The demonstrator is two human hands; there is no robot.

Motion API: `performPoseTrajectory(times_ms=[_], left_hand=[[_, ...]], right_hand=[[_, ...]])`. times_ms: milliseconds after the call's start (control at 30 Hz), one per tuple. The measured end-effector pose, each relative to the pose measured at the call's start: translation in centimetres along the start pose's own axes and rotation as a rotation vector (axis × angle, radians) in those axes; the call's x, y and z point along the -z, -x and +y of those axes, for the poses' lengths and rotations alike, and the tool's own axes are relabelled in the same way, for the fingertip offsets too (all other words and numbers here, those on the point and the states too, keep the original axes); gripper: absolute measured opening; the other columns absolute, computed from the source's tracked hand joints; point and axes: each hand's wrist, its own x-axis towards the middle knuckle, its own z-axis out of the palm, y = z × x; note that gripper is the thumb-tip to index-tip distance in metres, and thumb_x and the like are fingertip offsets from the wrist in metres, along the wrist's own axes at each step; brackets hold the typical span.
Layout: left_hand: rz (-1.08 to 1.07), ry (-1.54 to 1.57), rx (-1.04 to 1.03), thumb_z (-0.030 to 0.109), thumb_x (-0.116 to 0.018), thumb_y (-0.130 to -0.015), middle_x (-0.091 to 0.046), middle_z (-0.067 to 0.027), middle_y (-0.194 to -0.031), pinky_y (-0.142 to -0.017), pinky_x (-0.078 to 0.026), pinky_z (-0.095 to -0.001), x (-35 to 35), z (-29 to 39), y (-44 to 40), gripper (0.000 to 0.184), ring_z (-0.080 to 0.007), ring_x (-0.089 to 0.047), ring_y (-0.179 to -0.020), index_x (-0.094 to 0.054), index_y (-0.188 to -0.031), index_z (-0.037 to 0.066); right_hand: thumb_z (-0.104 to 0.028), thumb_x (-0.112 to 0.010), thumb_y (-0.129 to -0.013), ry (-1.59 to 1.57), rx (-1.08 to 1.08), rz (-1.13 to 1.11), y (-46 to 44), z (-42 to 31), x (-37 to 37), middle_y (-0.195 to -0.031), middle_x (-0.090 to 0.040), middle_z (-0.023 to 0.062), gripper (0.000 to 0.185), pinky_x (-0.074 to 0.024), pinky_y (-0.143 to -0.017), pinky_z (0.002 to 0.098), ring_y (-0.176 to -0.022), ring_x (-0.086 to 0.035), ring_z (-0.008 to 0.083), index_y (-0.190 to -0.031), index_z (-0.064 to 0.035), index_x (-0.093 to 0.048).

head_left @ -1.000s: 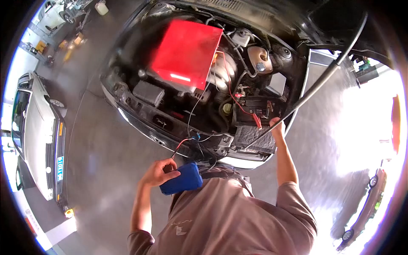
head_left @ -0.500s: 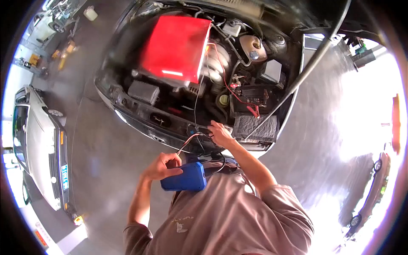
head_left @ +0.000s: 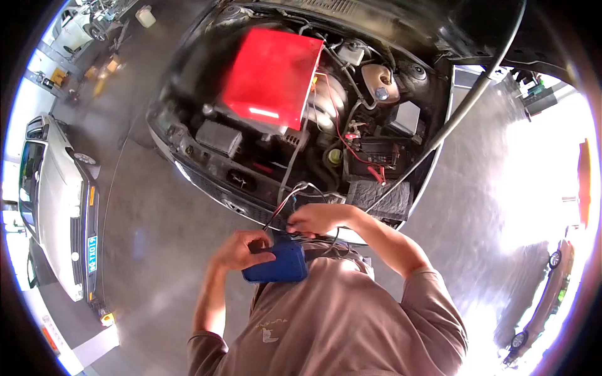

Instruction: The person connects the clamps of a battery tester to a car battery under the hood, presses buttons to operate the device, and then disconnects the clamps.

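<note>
My left hand (head_left: 243, 250) is closed around a blue box-shaped device (head_left: 279, 263), thumb on its top face, close to my belly. Just above and to the right of it, my right hand (head_left: 321, 218) has its fingers curled together near the device's upper end; what they pinch is hidden. Thin wires (head_left: 302, 186) loop over the car's front edge and run down toward the device. A dark cable (head_left: 338, 235) hangs below my right wrist.
The open engine bay holds a large red panel (head_left: 274, 78), a car battery (head_left: 376, 153) with a red clamp (head_left: 377, 174), and a coolant tank (head_left: 379, 81). A prop rod (head_left: 451, 125) slants across the right. A pale car (head_left: 53, 207) stands left.
My right hand has come back from the car's front edge toward the blue device, and the wires now loop above it. My left hand still holds the device. The view has shifted slightly.
</note>
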Motion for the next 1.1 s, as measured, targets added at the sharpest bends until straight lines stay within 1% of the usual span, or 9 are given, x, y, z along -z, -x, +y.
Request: performPoseTrajectory(times_ms=[67,167,400,667,700,800,900,967,1100], left_hand=[[-0.073,0.017,-0.099,0.026,-0.082,-0.079,-0.053,0.0043,-0.066,-0.055,-0.039,-0.0234,-0.5,1.1,-1.1,0.028,-0.0042,-0.047,-0.060,-0.064,-0.088,0.006],[-0.176,0.042,-0.135,0.029,-0.081,-0.080,-0.054,0.0030,-0.066,-0.057,-0.040,-0.0239,-1.2,2.3,-2.5,0.031,-0.0050,-0.048,-0.062,-0.064,-0.090,0.006],[0.014,0.145,0.008,0.020,-0.081,-0.081,-0.055,0.0035,-0.068,-0.055,-0.038,-0.0224,-1.6,-1.9,-1.2,0.034,-0.0038,-0.047,-0.061,-0.059,-0.103,0.009],[0.387,0.443,-0.195,0.011,-0.091,-0.065,-0.060,-0.0026,-0.085,-0.056,-0.040,-0.0192,-3.4,-5.7,0.0,0.092,-0.0051,-0.052,-0.066,-0.033,-0.137,0.006],[0.398,0.341,-0.210,0.010,-0.092,-0.064,-0.061,-0.0030,-0.085,-0.057,-0.041,-0.0188,-3.2,-5.3,0.2,0.099,-0.0055,-0.053,-0.067,-0.029,-0.141,0.007],[0.435,0.214,-0.203,0.011,-0.091,-0.066,-0.064,-0.0049,-0.088,-0.061,-0.043,-0.0185,-3.0,-1.1,1.1,0.119,-0.0065,-0.056,-0.070,-0.011,-0.153,0.009],[0.290,0.380,0.011,0.012,-0.088,-0.070,-0.065,-0.0044,-0.089,-0.062,-0.045,-0.0209,-2.2,-1.5,-0.7,0.111,-0.0069,-0.057,-0.071,-0.015,-0.153,0.007],[0.204,0.332,0.007,0.013,-0.085,-0.074,-0.065,-0.0017,-0.084,-0.064,-0.046,-0.0233,-2.3,-3.2,-1.8,0.067,-0.0072,-0.058,-0.072,-0.048,-0.128,0.002],[0.253,0.237,0.075,0.019,-0.085,-0.074,-0.063,0.0006,-0.074,-0.063,-0.047,-0.0245,-2.5,-1.9,-1.7,0.028,-0.0078,-0.058,-0.070,-0.065,-0.083,0.000]], right_hand=[[-0.023,-0.049,-0.100,-0.356,0.066,0.068,-2.4,0.2,0.0,-0.067,-0.057,0.0035,0.025,-0.0367,-0.044,0.0268,-0.051,-0.047,0.0115,-0.101,-0.0018,-0.062],[-0.025,-0.054,-0.100,-1.352,0.448,0.330,-10.8,4.9,-2.7,-0.083,-0.059,0.0050,0.028,-0.0467,-0.064,0.0294,-0.072,-0.056,0.0133,-0.120,-0.0059,-0.058],[-0.024,-0.055,-0.100,-1.441,0.577,0.261,-6.7,3.2,-4.3,-0.121,-0.063,0.0033,0.026,-0.0414,-0.102,0.0420,-0.117,-0.056,0.0193,-0.120,-0.0101,-0.061],[-0.004,-0.058,-0.096,-0.645,0.802,0.896,-8.4,3.0,-4.8,-0.108,-0.064,0.0105,0.008,-0.0521,-0.084,0.0319,-0.098,-0.063,0.0198,-0.096,-0.0040,-0.066],[-0.006,-0.057,-0.096,-0.328,0.375,0.994,-5.8,1.0,-3.8,-0.102,-0.064,0.0092,0.006,-0.0519,-0.082,0.0310,-0.096,-0.063,0.0199,-0.097,-0.0024,-0.062],[-0.015,-0.060,-0.096,-0.945,0.448,0.662,-5.0,1.6,-3.7,-0.108,-0.064,0.0122,0.015,-0.0525,-0.084,0.0332,-0.096,-0.065,0.0215,-0.105,-0.0025,-0.060],[-0.019,-0.060,-0.097,-1.307,0.734,0.340,-4.4,0.2,-4.6,-0.114,-0.063,0.0129,0.021,-0.0514,-0.089,0.0344,-0.099,-0.065,0.0223,-0.111,-0.0035,-0.059],[-0.017,-0.059,-0.097,-1.448,0.868,0.145,-4.4,-0.3,-5.3,-0.117,-0.062,0.0136,0.019,-0.0504,-0.094,0.0382,-0.103,-0.065,0.0242,-0.111,-0.0041,-0.059],[-0.015,-0.061,-0.095,-0.916,0.612,0.350,-2.8,2.9,-5.6,-0.131,-0.058,0.0162,0.040,-0.0444,-0.102,0.0404,-0.113,-0.061,0.0253,-0.131,0.0006,-0.053]])
